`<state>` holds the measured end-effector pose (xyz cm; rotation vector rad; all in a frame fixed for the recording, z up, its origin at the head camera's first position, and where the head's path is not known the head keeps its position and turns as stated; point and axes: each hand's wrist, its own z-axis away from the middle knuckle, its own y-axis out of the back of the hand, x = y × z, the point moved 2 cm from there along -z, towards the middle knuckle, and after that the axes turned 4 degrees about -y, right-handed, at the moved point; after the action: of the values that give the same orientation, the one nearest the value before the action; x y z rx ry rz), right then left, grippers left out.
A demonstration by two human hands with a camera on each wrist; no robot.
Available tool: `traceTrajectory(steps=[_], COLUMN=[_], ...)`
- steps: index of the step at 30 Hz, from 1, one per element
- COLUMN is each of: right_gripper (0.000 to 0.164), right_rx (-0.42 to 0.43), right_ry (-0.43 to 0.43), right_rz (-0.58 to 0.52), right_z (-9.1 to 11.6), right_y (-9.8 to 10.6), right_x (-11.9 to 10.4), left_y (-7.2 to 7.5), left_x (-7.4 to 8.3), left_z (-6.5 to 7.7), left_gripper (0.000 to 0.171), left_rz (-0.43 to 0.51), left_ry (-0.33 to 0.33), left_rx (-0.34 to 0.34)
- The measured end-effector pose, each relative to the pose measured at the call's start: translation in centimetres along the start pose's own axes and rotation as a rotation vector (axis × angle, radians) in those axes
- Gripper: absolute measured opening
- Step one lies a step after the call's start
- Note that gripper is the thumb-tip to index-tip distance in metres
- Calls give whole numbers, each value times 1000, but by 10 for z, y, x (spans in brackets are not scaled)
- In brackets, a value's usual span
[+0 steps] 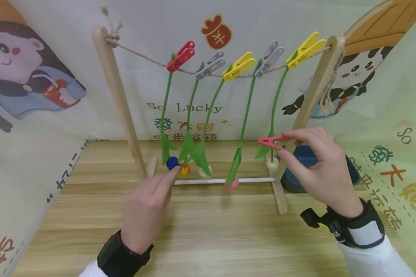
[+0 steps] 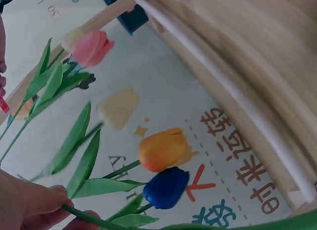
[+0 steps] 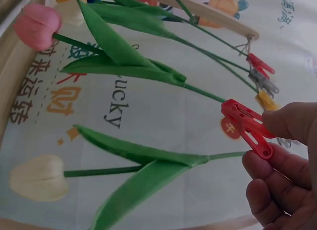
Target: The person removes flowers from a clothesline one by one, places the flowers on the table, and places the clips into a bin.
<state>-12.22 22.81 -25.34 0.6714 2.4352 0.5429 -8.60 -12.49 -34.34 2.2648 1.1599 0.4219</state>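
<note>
My right hand (image 1: pixel 324 169) pinches a red clothespin (image 3: pixel 242 123) between thumb and fingers, in front of the rack's right post. My left hand (image 1: pixel 149 207) is low at the left; the left wrist view shows its thumb and fingers pinching a green flower stem (image 2: pixel 84 215), whose bloom is hidden. Close to those fingertips hang a blue tulip (image 1: pixel 172 163) and an orange tulip (image 2: pixel 163 149). A pink tulip (image 1: pixel 232 185) and two white tulips, one by the right post (image 1: pixel 272 164), also hang head down from the twine (image 1: pixel 142 56).
Red, grey and yellow clothespins (image 1: pixel 239 66) grip the stems on the twine. It runs between two wooden posts (image 1: pixel 119 96), joined low down by a white rod (image 1: pixel 201 181). A dark blue bin (image 1: pixel 303 159) stands behind the right post. Printed cloth (image 1: pixel 263 23) backs the wooden table (image 1: pixel 208 231).
</note>
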Motion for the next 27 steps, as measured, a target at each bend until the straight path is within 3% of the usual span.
traceTrajectory(steps=[5,9,14,21,27], right_gripper=[41,42,35,31,38], right_rx=[16,95,147,-28,-188], right_ry=[-109,-215,-346,-533,-664], right_rz=[34,50,126,242,309], right_z=[22,41,58,77,89], right_y=[11,20,27,27,26], right_x=[23,46,80,125,159], left_y=[-11,-20,-34,-55,-70], left_x=[6,10,14,19,27], left_z=[12,21,31,47,55], left_gripper=[41,50,43,36,34], left_rz=[14,43,62,71,62], left_ry=[-51,-113,-156,-157,-152], left_rx=[-83,-107,-175,-291,-380])
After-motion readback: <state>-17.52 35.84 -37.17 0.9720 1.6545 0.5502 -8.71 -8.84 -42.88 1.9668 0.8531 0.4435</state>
